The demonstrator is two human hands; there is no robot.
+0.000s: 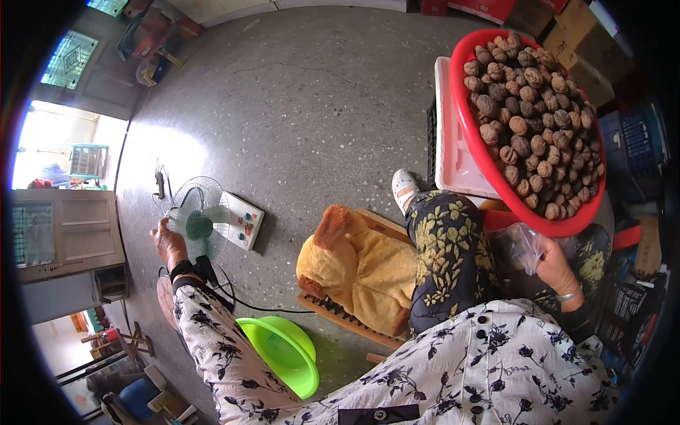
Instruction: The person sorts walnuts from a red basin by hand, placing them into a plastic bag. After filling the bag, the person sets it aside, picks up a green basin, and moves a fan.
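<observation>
At the left, my left hand [170, 246] has its fingers curled at the rim of a small electric fan [200, 225] with a wire guard and green blades. My right hand [555, 270] grips a crumpled clear plastic bag [520, 246] over my lap. Just beyond that hand, a large red basin [464, 106] is heaped with walnuts [528, 117]. The basin is tilted in view and rests partly over a white foam box [453, 152].
A yellow plush cushion [361, 273] covers a wooden seat beside my leg. Bright green basins [283, 350] sit on the floor below my left arm. A white power-strip box [244, 221] lies by the fan, with a black cable [265, 307] across the floor. Cardboard boxes [577, 42] stand behind the walnuts.
</observation>
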